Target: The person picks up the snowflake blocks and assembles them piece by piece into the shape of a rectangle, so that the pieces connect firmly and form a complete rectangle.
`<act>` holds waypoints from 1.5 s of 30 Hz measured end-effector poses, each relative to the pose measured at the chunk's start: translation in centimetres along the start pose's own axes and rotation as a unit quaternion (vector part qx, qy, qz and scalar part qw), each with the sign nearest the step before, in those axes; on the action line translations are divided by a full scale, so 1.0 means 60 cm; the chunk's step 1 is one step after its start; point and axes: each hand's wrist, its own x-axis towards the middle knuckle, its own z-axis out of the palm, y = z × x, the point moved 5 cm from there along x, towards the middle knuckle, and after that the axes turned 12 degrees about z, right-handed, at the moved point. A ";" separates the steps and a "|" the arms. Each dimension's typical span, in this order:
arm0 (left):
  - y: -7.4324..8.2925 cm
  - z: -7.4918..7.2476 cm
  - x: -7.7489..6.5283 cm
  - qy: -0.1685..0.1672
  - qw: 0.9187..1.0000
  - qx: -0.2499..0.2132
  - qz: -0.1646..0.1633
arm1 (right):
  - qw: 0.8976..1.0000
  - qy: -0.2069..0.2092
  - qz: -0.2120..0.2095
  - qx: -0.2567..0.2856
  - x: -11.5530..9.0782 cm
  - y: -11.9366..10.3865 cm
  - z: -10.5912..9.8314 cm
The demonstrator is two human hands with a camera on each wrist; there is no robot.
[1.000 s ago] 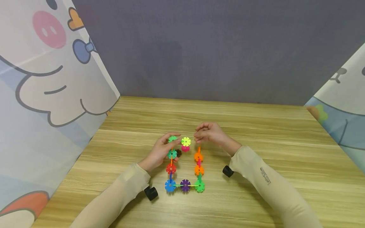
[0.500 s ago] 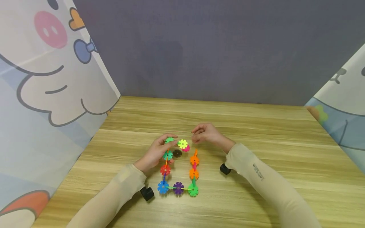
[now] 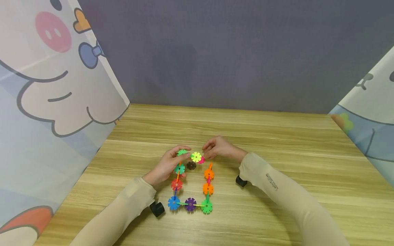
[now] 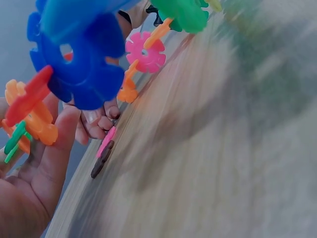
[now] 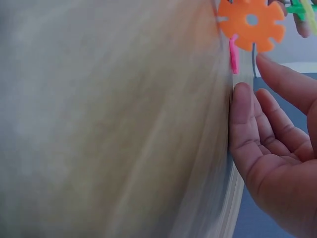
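Note:
Slotted plastic snowflake discs are joined edge to edge in a U-like chain (image 3: 190, 204), with blue, purple and green discs along its near side. My left hand (image 3: 167, 165) grips the chain's far left part, thumb over a green disc (image 3: 182, 152); a yellow disc (image 3: 196, 156) juts out beyond the thumb. Seen from the left wrist, orange and green discs (image 4: 30, 116) pass between the fingers. My right hand (image 3: 219, 147) hovers right of the yellow disc, fingers loosely bent. In the right wrist view, nothing shows between its thumb and fingers, and an orange disc (image 5: 251, 20) is just above the thumb.
A loose pink disc (image 3: 201, 160) and a dark brown disc (image 3: 191, 165) lie on the wooden table (image 3: 277, 143) inside the chain's outline. A grey panel (image 3: 231, 54) stands behind the table, and cartoon-printed sheets (image 3: 61, 102) flank it.
The chain has shifted left and slightly nearer with my left hand, leaving the brown disc more exposed. My right hand has moved left and a little nearer, toward the pink disc.

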 end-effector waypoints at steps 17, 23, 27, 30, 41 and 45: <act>0.000 0.000 0.001 -0.008 1.000 -0.004 -0.007 | 0.986 0.017 -0.022 -0.167 0.004 -0.020 0.023; -0.001 0.001 0.002 -0.013 1.000 -0.003 -0.005 | 0.987 0.012 -0.015 -0.159 0.004 -0.018 0.020; -0.001 0.000 0.002 -0.015 1.000 0.000 0.001 | 0.987 0.013 -0.016 -0.160 0.004 -0.017 0.020; -0.001 0.001 0.003 -0.018 1.000 0.002 0.003 | 0.988 0.014 -0.021 -0.154 0.003 -0.017 0.019; 0.000 0.004 0.004 -0.016 1.000 0.007 0.007 | 0.994 0.009 -0.030 -0.105 -0.006 -0.014 0.014; -0.003 0.007 0.007 -0.006 1.000 0.012 0.008 | 0.997 0.001 -0.028 -0.072 -0.010 -0.009 0.010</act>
